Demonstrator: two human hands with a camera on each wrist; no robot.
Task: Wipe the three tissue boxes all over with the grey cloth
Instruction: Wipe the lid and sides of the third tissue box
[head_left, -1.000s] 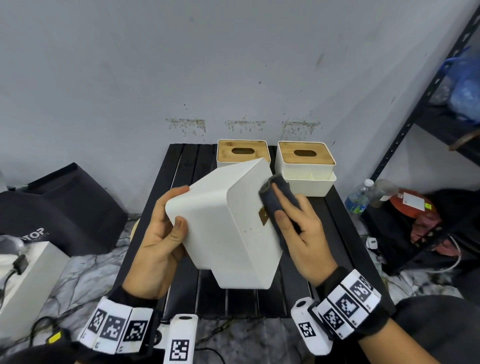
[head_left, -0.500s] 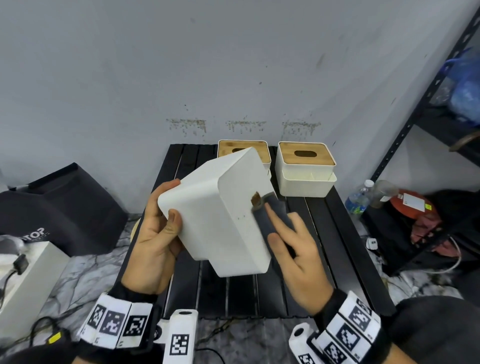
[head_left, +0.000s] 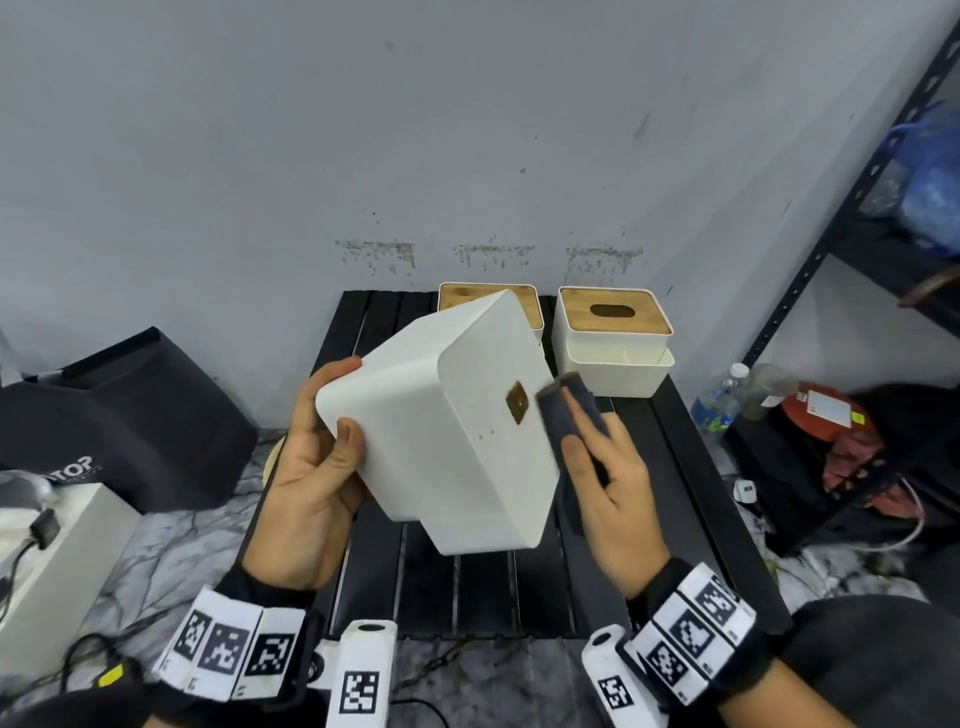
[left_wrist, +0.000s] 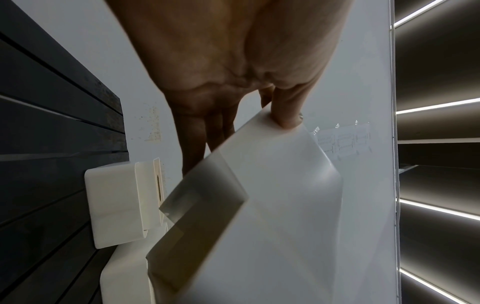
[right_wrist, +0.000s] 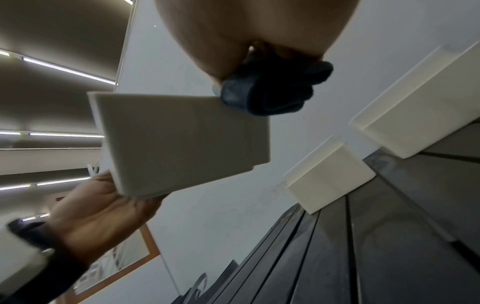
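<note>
Tilting further: white plastic tissue box (head_left: 467, 447), left hand (head_left: 306, 483) gripping. Right hand (head_left: 618, 493) pinches folded grey cloth (head_left: 556, 415), now off brown label (head_left: 517, 402); wiping unfinished.

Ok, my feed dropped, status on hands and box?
Left hand grips raised tissue box. Right hand holds grey cloth against its right edge. Nothing blocking.

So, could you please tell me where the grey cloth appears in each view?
Head: the grey cloth lies right of centre, pressed to the held tissue box by the right hand.
Left wrist: not in it.
Right wrist: grey cloth top centre, on the box's upper corner.
Shared landmark: the held tissue box.
</note>
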